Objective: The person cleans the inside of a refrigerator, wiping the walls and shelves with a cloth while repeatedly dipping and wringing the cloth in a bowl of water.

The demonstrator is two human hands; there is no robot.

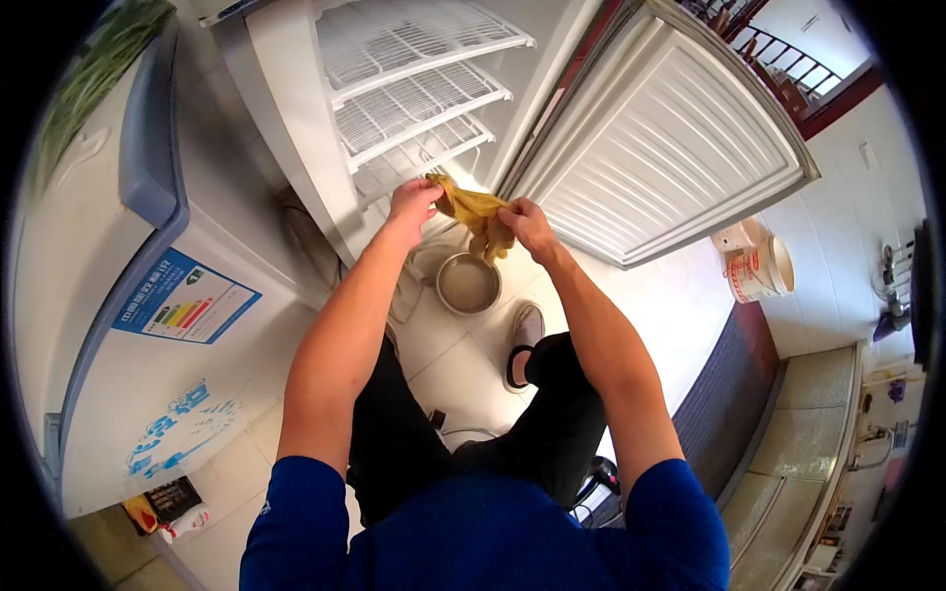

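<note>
A yellow-brown cloth (475,212) is stretched between my two hands, with a loose end hanging down in the middle. My left hand (415,205) pinches its left end, and my right hand (529,227) grips the right side. Just below the cloth, a round metal basin (468,284) holding greyish water stands on the tiled floor. Beyond my hands is an upright freezer with wire shelves (414,44) inside. Its ribbed white door (670,138) is swung open to the right.
A white chest freezer (217,325) with a blue edge stands close on my left. White buckets (761,271) sit past the door at the right. A dark mat (714,394) lies on the floor beside a low cabinet (788,443). My shoe (527,330) is near the basin.
</note>
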